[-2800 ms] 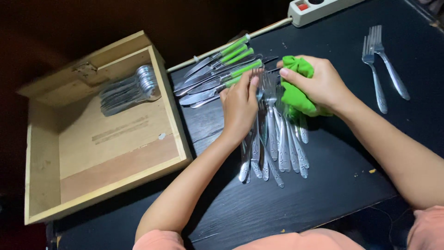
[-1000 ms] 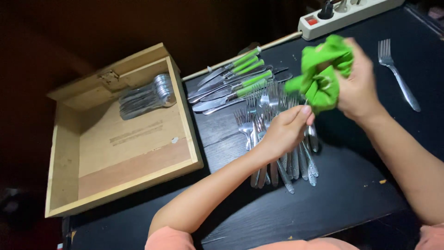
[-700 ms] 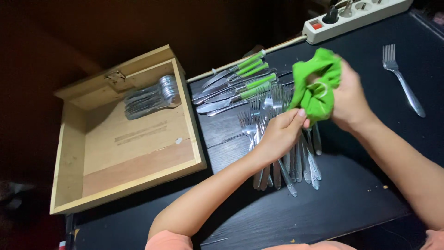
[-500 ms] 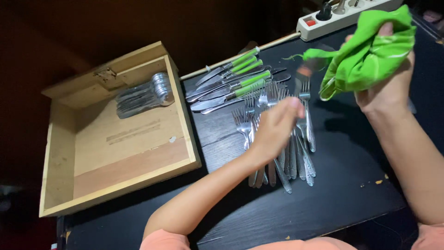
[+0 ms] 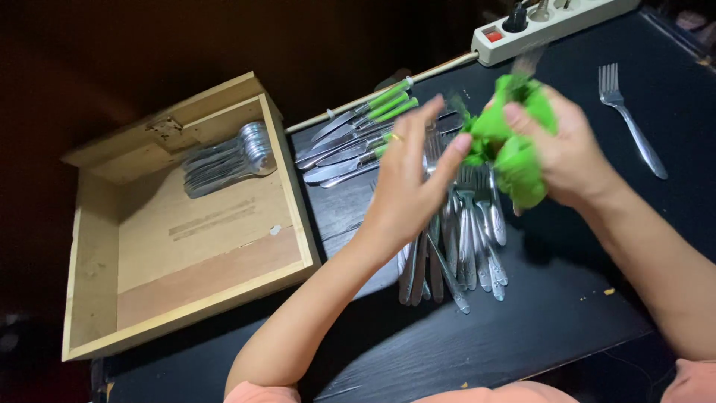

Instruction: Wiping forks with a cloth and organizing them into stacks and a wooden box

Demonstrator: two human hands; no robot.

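Note:
My right hand (image 5: 570,153) grips a bunched green cloth (image 5: 514,153) above a black table (image 5: 567,298). A blurred fork (image 5: 526,61) sticks up out of the cloth's top. My left hand (image 5: 406,186) hovers just left of the cloth with fingers spread, a ring on one finger, and its thumb tip reaches the cloth. Under both hands lies a pile of several steel forks (image 5: 466,250), handles toward me.
An open wooden box (image 5: 190,287) at the left holds stacked spoons (image 5: 227,155). Several green-handled knives (image 5: 365,116) lie behind the forks. A single fork (image 5: 632,125) rests at the right, a white power strip (image 5: 556,22) at the back.
My right hand swung the cloth up to the right, then brought it back down toward the pile. My left hand let go of the fork it pinched and spread open.

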